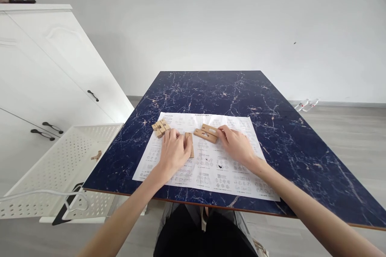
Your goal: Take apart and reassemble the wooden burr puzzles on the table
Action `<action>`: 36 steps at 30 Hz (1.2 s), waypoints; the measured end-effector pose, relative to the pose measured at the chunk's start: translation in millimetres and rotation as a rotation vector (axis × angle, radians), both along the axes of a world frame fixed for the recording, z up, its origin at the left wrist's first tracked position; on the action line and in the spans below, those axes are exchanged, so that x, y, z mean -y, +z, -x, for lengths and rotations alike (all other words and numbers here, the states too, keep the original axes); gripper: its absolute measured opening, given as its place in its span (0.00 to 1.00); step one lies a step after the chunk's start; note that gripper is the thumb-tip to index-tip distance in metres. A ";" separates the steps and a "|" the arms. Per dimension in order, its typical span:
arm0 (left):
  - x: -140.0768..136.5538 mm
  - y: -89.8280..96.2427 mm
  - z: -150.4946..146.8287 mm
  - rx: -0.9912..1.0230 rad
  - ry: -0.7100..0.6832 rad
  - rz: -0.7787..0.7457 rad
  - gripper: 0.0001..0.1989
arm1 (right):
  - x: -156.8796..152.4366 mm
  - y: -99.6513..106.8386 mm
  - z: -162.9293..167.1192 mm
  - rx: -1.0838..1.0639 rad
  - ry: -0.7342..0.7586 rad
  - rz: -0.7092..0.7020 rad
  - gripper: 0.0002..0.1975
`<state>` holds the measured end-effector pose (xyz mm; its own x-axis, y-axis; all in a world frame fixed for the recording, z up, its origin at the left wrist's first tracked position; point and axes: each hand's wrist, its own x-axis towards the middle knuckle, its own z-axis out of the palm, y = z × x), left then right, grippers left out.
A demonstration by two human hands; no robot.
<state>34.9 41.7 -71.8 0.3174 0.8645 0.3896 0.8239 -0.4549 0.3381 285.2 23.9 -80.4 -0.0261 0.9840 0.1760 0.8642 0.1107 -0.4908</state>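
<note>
A printed paper sheet [208, 176] with rows of small diagrams lies on the dark blue marbled table [211, 92]. My left hand [175, 150] is curled over its left part, thumb and fingers at an upright-lying notched wooden puzzle piece [191, 150], partly hidden by the hand. Just beyond those fingers sits a cluster of interlocked wooden pieces [161, 127]. My right hand [237, 144] pinches the right end of a wooden puzzle piece [208, 128] marked "2". Against its near side lies another notched wooden piece [205, 135], with a gap showing between the two.
To the left stand white cabinets [60, 60] with dark handles and a white perforated basket [39, 164], a small wooden piece [96, 155] inside it. A white cable [45, 193] crosses the basket. Clear plastic items [306, 105] rest by the wall at right.
</note>
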 end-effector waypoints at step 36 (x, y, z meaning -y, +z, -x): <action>32.0 0.5 103.9 -0.100 0.104 -0.006 0.32 | 21.1 4.8 -7.5 -0.200 0.326 -0.039 0.14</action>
